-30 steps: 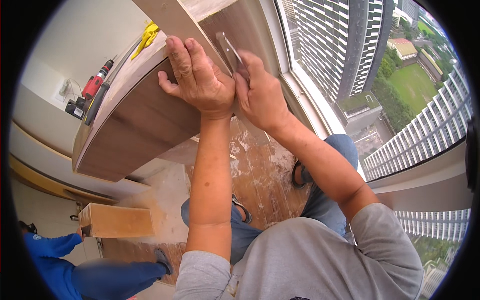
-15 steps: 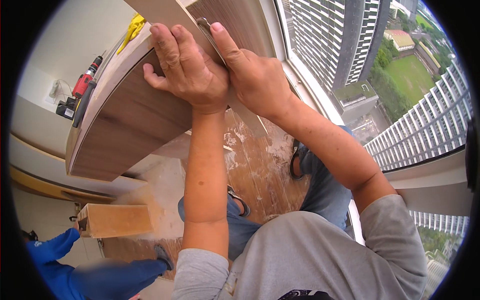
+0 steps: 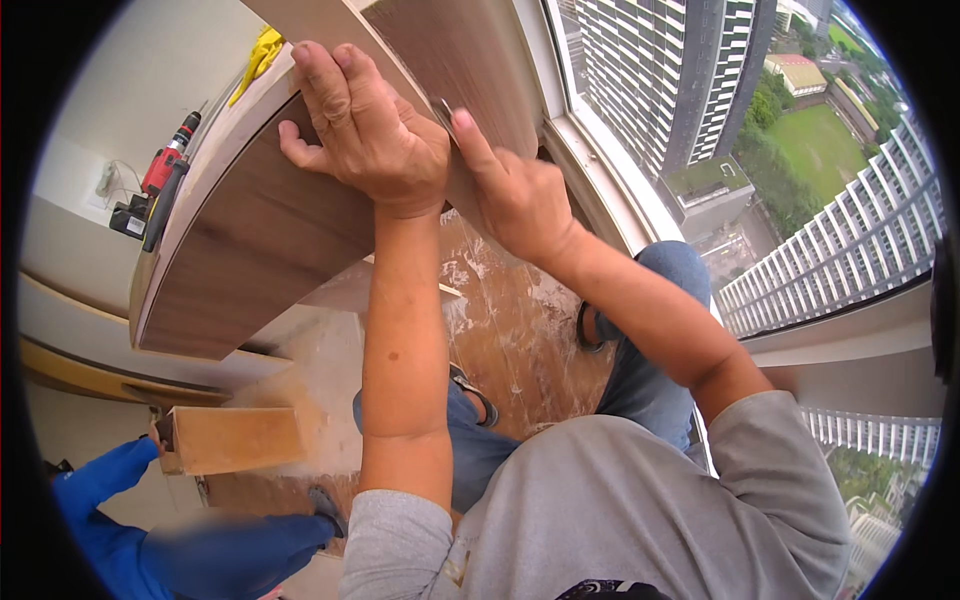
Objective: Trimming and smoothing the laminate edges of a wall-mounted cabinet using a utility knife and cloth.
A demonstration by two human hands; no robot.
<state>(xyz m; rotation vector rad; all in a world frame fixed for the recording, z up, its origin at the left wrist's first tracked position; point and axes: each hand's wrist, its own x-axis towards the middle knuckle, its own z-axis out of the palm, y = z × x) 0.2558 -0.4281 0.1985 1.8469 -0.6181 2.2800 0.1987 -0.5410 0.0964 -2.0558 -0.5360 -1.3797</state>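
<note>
Pale board (image 3: 335, 24), narrow, slants beneath our left hand (image 3: 370, 140), the fingers extended, one spread away from the others. Our right hand (image 3: 522, 205) is closed around a thin metal tool (image 3: 447, 107), index finger extended; most of the tool is hidden. To our left we note a red drill (image 3: 161, 170), beyond a brown wood-grain panel (image 3: 260, 235).

Curved panel (image 3: 262, 235), brown with streaky grain; board (image 3: 318, 24), pale beige; drill (image 3: 160, 172), red and black; bundle (image 3: 262, 58), perhaps cloth, yellow; shirt (image 3: 610, 500), grey; jeans (image 3: 655, 395), blue; floor (image 3: 510, 370), brown smeared white; tower (image 3: 632, 80), striped dark and white
</note>
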